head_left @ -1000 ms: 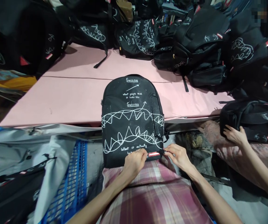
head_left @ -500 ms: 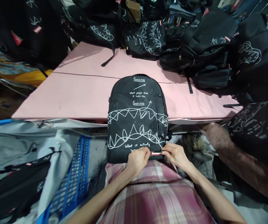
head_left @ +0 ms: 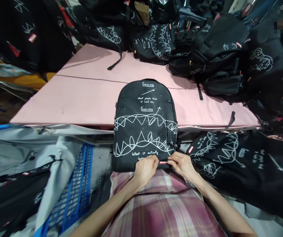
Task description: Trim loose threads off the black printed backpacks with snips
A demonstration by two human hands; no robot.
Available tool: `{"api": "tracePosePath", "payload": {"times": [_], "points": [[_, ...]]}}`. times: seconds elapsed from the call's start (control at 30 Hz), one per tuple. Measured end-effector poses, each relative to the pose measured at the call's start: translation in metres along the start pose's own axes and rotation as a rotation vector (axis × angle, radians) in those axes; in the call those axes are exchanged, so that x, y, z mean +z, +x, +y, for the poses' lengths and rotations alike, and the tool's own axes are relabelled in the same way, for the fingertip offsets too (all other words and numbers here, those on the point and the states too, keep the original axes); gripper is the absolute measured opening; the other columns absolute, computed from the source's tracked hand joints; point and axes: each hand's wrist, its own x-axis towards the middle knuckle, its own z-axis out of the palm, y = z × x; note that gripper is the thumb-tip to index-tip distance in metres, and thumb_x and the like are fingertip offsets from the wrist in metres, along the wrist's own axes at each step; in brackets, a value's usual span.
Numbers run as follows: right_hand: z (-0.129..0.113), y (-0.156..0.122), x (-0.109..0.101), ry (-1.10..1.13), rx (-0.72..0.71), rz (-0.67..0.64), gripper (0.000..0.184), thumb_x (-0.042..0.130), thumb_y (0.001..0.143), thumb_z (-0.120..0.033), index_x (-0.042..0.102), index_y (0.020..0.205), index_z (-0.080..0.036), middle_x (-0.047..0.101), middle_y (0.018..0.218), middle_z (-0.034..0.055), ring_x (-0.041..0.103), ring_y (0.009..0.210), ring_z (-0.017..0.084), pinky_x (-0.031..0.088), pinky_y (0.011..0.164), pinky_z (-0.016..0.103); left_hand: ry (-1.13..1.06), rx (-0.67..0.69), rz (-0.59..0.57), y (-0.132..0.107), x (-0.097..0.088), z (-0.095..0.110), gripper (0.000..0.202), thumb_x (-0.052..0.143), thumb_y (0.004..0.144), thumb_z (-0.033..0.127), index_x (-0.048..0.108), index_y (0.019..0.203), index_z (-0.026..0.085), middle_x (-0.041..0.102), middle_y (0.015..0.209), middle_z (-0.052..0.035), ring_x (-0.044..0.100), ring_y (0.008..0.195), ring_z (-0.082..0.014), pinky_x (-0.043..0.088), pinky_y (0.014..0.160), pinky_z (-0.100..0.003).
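A black backpack [head_left: 145, 125] with white printed lettering and scribbled lines leans upright against the table edge, its bottom by my lap. Low on its front is a small red and white label [head_left: 163, 162]. At the label's left end, my left hand [head_left: 146, 168] is closed, thumb and fingers pressed together on the fabric. My right hand [head_left: 182, 164] pinches at the label's right end. The fingers cover part of the lowest line of lettering, and what exactly lies between the fingertips is partly hidden.
Several black backpacks [head_left: 153, 42] are piled along the back of the pink table [head_left: 87, 95]. At my right, another printed backpack [head_left: 249, 164] lies tilted close to my forearm. A blue plastic crate [head_left: 73, 184] and a dark bag [head_left: 15, 197] are at the left.
At the right, the other person's backpack has swung down toward me, showing its printed front; that person's arm is now mostly hidden. My right fingers have shifted slightly left along the label.
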Motion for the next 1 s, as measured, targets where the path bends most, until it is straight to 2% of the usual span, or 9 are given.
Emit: {"api": "tracePosePath", "payload": {"times": [0.17,0.27,0.4,0.5,0.63,1.0], "points": [[-0.007,0.007,0.004,-0.021,-0.012,-0.004,0.023,0.051,0.088,-0.035,0.069,0.087,-0.02,0.066,0.079,0.0044,0.061,0.072,0.016,0.043,0.064,0.026,0.002,0.002,0.005,-0.002,0.0,-0.001,0.027,0.033,0.088,0.026,0.06,0.084,0.023,0.068,0.09,-0.001,0.063,0.078,-0.0183,0.037,0.063,-0.026],[0.003,0.003,0.002,0.072,0.012,0.054,0.02,0.052,0.087,-0.032,0.068,0.087,-0.02,0.066,0.08,0.0044,0.06,0.073,0.016,0.044,0.067,0.027,0.014,-0.024,-0.001,-0.003,0.001,-0.003,0.027,0.033,0.088,0.027,0.06,0.085,0.023,0.068,0.09,-0.0014,0.063,0.077,-0.0179,0.037,0.063,-0.026],[0.028,-0.018,0.0,0.23,0.055,0.235,0.016,0.056,0.085,-0.032,0.066,0.092,-0.021,0.065,0.087,0.0051,0.059,0.082,0.019,0.046,0.073,0.032,0.0,-0.053,-0.066,-0.001,-0.005,-0.004,0.028,0.033,0.088,0.029,0.06,0.085,0.023,0.068,0.084,-0.0015,0.062,0.078,-0.0184,0.036,0.064,-0.026],[0.04,-0.038,0.006,0.223,0.015,0.273,0.015,0.056,0.085,-0.03,0.065,0.092,-0.021,0.064,0.086,0.0059,0.058,0.083,0.02,0.046,0.074,0.034,-0.016,-0.059,-0.141,0.003,-0.012,-0.004,0.027,0.035,0.087,0.029,0.061,0.083,0.022,0.067,0.076,-0.0011,0.062,0.077,-0.0186,0.035,0.064,-0.026],[0.043,-0.049,0.019,0.194,0.0,0.35,0.014,0.054,0.086,-0.03,0.064,0.091,-0.02,0.064,0.086,0.0063,0.057,0.083,0.02,0.046,0.074,0.036,0.003,-0.063,-0.161,0.005,-0.017,-0.001,0.026,0.036,0.086,0.029,0.061,0.083,0.022,0.067,0.077,-0.002,0.062,0.079,-0.0199,0.035,0.064,-0.026],[0.043,-0.045,0.034,0.07,-0.126,0.345,0.014,0.053,0.088,-0.024,0.061,0.099,-0.02,0.064,0.087,0.0058,0.055,0.082,0.019,0.043,0.071,0.034,0.023,-0.081,-0.156,0.003,-0.015,0.001,0.028,0.035,0.086,0.03,0.061,0.085,0.022,0.068,0.082,-0.0041,0.063,0.083,-0.0228,0.038,0.067,-0.028]]}}
